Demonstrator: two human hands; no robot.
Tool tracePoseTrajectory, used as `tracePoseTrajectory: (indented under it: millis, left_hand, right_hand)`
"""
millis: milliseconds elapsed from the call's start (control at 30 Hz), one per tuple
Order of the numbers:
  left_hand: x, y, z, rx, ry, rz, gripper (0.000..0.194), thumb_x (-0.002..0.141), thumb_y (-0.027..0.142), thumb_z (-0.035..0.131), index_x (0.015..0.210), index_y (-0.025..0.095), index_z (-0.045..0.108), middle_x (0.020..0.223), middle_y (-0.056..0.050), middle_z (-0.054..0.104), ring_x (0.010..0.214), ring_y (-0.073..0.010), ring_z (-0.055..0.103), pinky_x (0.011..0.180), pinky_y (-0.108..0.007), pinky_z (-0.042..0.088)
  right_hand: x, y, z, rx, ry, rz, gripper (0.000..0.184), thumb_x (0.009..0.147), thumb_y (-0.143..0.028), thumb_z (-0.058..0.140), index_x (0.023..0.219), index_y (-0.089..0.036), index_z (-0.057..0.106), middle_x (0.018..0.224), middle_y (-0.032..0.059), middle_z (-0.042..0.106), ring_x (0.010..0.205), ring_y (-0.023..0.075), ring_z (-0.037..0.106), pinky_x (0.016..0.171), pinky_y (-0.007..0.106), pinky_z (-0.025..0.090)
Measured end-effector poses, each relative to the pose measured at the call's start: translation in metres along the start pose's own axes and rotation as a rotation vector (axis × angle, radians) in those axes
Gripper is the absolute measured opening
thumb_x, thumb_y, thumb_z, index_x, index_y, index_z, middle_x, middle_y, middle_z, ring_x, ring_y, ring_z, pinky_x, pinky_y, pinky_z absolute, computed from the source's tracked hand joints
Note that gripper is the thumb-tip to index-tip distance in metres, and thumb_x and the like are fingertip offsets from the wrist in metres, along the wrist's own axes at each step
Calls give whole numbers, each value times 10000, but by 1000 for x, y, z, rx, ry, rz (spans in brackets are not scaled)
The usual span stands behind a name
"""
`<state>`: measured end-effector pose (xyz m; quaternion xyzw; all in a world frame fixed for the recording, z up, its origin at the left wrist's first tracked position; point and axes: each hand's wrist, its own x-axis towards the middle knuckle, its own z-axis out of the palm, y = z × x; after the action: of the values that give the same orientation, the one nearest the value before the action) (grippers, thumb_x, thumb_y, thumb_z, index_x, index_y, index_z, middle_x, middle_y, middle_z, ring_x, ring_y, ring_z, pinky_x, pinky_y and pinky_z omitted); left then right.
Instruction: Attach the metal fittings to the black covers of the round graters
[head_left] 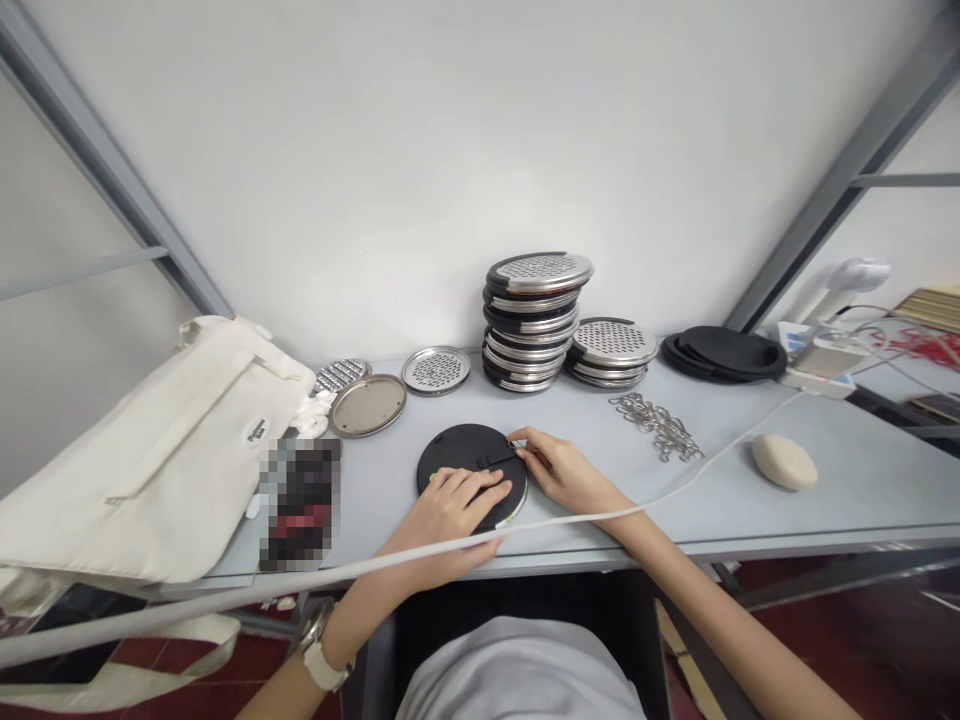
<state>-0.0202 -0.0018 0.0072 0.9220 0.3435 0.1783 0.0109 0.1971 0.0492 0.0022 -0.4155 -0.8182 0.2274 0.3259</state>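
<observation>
A black round plastic disc, much like the black parts of the nearby graters, lies flat near the table's front edge. My left hand rests across its top, fingers extended over the surface and thumb down at the near rim, holding it in place. At the disc's right rim, my right hand pinches a small metal loop between thumb and forefinger. Its exact shape is partly hidden by the fingertips. Right of that hand lies a pile of similar-looking metal loops.
Behind stand a tall stack of round graters and a shorter stack. Loose metal grating discs, black dishes, a beige oval object and a cream bag surround the work area. A white cable crosses in front.
</observation>
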Motion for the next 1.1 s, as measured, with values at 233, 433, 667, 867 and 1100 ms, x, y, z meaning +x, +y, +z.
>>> tracePoseTrajectory:
  millis: [233,433,667,867,1100]
  left_hand:
    - [-1,-1,0,9,7,-6,495,857,320,545,1331,213,447,1317,-74,514,1181,-238,479,986,-422,378]
    - [-1,-2,0,10,16,3,488,862,320,540,1330,216,451,1311,-77,519,1176,-236,486,981,-417,382]
    - [-1,-1,0,2,19,4,483,869,324,528,1331,208,448,1309,-86,522,1171,-242,489,978,-429,380]
    - [-1,-1,0,-7,7,-9,489,867,316,535,1336,216,442,1319,-75,514,1182,-237,480,987,-423,375]
    - [-1,-1,0,-12,3,-11,478,875,320,527,1333,210,448,1327,-82,507,1182,-244,476,983,-424,369]
  right_hand:
    - [1,3,6,6,108,-14,169,924,-201,405,936,-183,572,891,69,650,830,174,618,743,279,475]
    - [1,6,13,15,152,-36,197,923,-173,390,1072,-180,519,988,93,620,882,186,610,789,315,489]
    - [2,3,9,5,116,-41,181,920,-162,387,964,-191,560,921,77,614,880,192,589,790,332,477]
    - [1,-2,4,-148,156,-11,138,901,-171,446,881,-194,580,887,71,651,873,227,543,831,412,390]
    - [0,-5,0,-94,264,-14,149,928,-211,411,883,-198,552,887,72,588,827,204,516,793,356,401]
